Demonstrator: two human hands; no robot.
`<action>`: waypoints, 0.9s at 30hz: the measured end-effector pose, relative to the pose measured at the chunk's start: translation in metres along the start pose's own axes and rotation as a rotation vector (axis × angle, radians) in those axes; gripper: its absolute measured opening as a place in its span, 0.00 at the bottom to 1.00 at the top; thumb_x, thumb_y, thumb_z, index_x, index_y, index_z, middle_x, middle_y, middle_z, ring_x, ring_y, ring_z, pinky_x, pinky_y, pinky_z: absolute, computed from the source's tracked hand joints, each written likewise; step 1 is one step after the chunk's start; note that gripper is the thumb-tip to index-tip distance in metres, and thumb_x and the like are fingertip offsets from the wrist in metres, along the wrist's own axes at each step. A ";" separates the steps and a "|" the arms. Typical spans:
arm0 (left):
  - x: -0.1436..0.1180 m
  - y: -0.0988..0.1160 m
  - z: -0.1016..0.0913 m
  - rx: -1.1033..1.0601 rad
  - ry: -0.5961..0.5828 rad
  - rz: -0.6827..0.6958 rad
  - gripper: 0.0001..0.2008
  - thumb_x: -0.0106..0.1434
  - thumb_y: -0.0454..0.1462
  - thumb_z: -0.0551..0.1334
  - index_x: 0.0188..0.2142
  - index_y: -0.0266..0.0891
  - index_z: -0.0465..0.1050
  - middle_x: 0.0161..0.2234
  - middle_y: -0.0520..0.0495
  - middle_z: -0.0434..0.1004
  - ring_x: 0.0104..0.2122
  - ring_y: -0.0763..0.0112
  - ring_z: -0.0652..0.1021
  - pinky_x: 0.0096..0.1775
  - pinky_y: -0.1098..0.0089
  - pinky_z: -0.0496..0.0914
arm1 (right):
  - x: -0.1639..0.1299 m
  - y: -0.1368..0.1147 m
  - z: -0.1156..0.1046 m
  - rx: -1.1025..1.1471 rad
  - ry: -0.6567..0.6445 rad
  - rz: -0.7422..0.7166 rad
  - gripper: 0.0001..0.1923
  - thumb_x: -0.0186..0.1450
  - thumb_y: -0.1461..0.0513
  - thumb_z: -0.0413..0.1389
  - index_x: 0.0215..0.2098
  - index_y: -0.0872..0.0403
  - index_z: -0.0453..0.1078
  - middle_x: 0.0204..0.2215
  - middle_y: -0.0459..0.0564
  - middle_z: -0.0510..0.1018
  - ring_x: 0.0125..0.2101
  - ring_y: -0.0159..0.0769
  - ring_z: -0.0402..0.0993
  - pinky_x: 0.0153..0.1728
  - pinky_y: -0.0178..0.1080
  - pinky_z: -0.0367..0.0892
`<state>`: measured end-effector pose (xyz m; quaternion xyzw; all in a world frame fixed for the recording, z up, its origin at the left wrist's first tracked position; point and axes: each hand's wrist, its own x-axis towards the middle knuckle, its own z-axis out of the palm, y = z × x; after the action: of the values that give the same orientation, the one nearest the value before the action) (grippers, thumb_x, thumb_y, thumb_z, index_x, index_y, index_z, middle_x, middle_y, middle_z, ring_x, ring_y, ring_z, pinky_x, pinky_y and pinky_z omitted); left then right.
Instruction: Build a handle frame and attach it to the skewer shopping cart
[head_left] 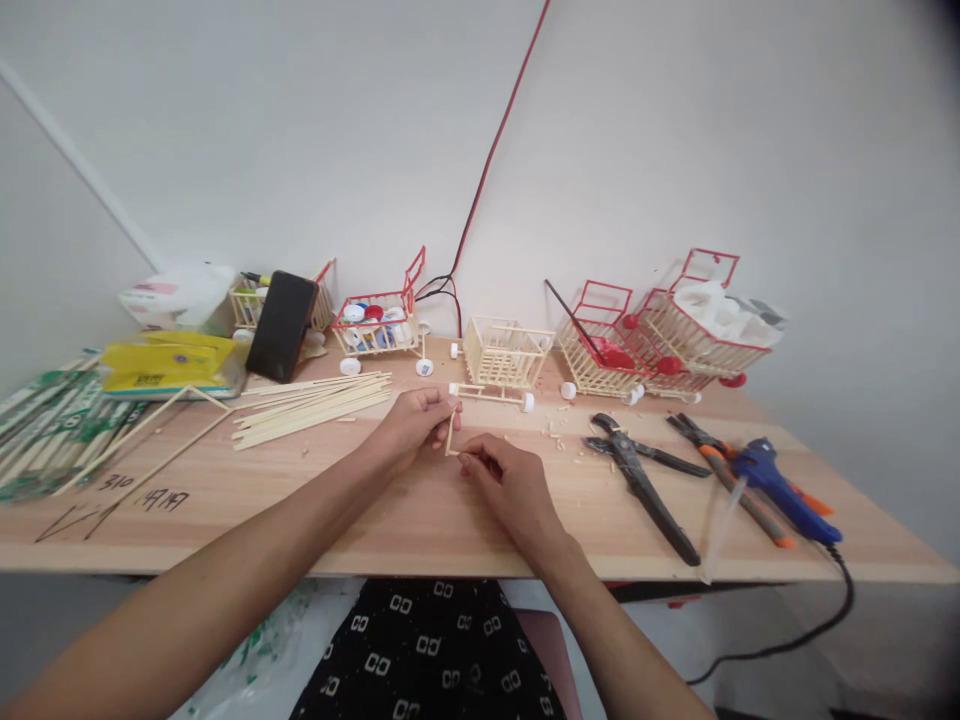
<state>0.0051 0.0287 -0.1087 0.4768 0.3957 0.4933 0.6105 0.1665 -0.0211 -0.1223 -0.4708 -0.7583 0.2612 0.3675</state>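
My left hand (414, 424) and my right hand (508, 483) meet at the middle of the wooden table (420, 525). Between their fingertips they pinch a small frame of thin wooden sticks (450, 437), held just above the tabletop. The left fingers hold its upper end, the right fingers its lower end. Just beyond the hands stands an unpainted stick cart (501, 358) with white wheels.
A pile of loose sticks (311, 405) lies to the left. Black pliers (643, 482), orange-handled cutters (731, 480) and a blue glue gun (784, 490) lie to the right. Red-trimmed carts (660, 340), a cart of bottle caps (375, 325), a phone (281, 325) and packets line the wall.
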 end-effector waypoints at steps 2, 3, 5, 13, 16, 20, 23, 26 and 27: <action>0.000 -0.001 0.000 -0.002 0.001 -0.002 0.14 0.51 0.42 0.67 0.26 0.34 0.68 0.20 0.53 0.70 0.14 0.84 0.61 0.15 0.79 0.55 | 0.000 0.001 0.000 -0.002 0.001 -0.003 0.06 0.64 0.64 0.54 0.34 0.50 0.73 0.27 0.42 0.77 0.29 0.32 0.69 0.32 0.34 0.58; 0.000 -0.001 0.000 -0.004 0.000 -0.005 0.14 0.51 0.42 0.67 0.26 0.33 0.68 0.20 0.52 0.70 0.14 0.84 0.61 0.15 0.79 0.55 | -0.001 0.001 0.000 -0.004 0.000 -0.005 0.06 0.65 0.64 0.54 0.34 0.50 0.73 0.27 0.42 0.77 0.29 0.32 0.69 0.32 0.34 0.58; 0.001 -0.001 0.000 -0.005 -0.002 -0.010 0.14 0.51 0.42 0.67 0.27 0.33 0.68 0.20 0.52 0.70 0.15 0.84 0.61 0.15 0.79 0.55 | -0.001 0.001 0.000 -0.006 -0.002 -0.009 0.06 0.65 0.64 0.54 0.33 0.50 0.73 0.27 0.42 0.77 0.29 0.32 0.69 0.32 0.34 0.57; 0.000 0.000 0.000 0.007 -0.004 -0.010 0.13 0.51 0.42 0.67 0.27 0.33 0.68 0.20 0.52 0.70 0.15 0.84 0.61 0.15 0.79 0.55 | 0.000 -0.001 0.000 0.002 -0.009 -0.002 0.06 0.64 0.65 0.55 0.33 0.50 0.73 0.26 0.40 0.76 0.28 0.30 0.68 0.32 0.33 0.57; 0.000 0.000 0.000 0.006 -0.010 -0.012 0.13 0.52 0.42 0.66 0.26 0.33 0.68 0.20 0.52 0.69 0.14 0.84 0.61 0.15 0.79 0.55 | 0.000 -0.001 0.000 -0.007 -0.011 -0.006 0.06 0.65 0.64 0.54 0.33 0.50 0.73 0.25 0.41 0.76 0.27 0.31 0.67 0.31 0.33 0.57; 0.000 -0.001 0.000 0.011 -0.009 -0.017 0.13 0.52 0.42 0.67 0.26 0.33 0.68 0.20 0.52 0.70 0.15 0.84 0.61 0.15 0.79 0.55 | 0.000 -0.001 0.000 -0.001 -0.017 -0.004 0.06 0.65 0.65 0.54 0.33 0.50 0.73 0.26 0.41 0.76 0.28 0.31 0.68 0.31 0.33 0.57; 0.001 -0.002 -0.001 0.009 -0.007 -0.022 0.14 0.51 0.42 0.67 0.27 0.33 0.68 0.21 0.52 0.70 0.15 0.84 0.61 0.15 0.79 0.55 | 0.000 -0.001 -0.001 0.005 -0.017 -0.007 0.06 0.65 0.64 0.54 0.34 0.50 0.73 0.26 0.41 0.76 0.28 0.31 0.68 0.32 0.33 0.57; 0.001 -0.003 -0.002 0.012 -0.006 -0.019 0.14 0.51 0.42 0.67 0.27 0.33 0.69 0.21 0.52 0.71 0.15 0.84 0.62 0.15 0.79 0.55 | 0.000 -0.002 -0.001 0.000 -0.018 -0.005 0.05 0.65 0.64 0.54 0.33 0.50 0.73 0.26 0.41 0.76 0.28 0.31 0.68 0.32 0.33 0.57; 0.001 -0.004 -0.002 0.014 -0.008 -0.017 0.14 0.51 0.42 0.67 0.27 0.33 0.69 0.21 0.52 0.70 0.15 0.84 0.61 0.15 0.79 0.55 | 0.000 -0.002 -0.001 0.000 -0.018 -0.005 0.05 0.65 0.64 0.54 0.33 0.50 0.73 0.26 0.41 0.76 0.28 0.31 0.68 0.32 0.33 0.57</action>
<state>0.0045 0.0297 -0.1125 0.4797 0.4009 0.4835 0.6127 0.1664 -0.0220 -0.1206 -0.4665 -0.7628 0.2647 0.3613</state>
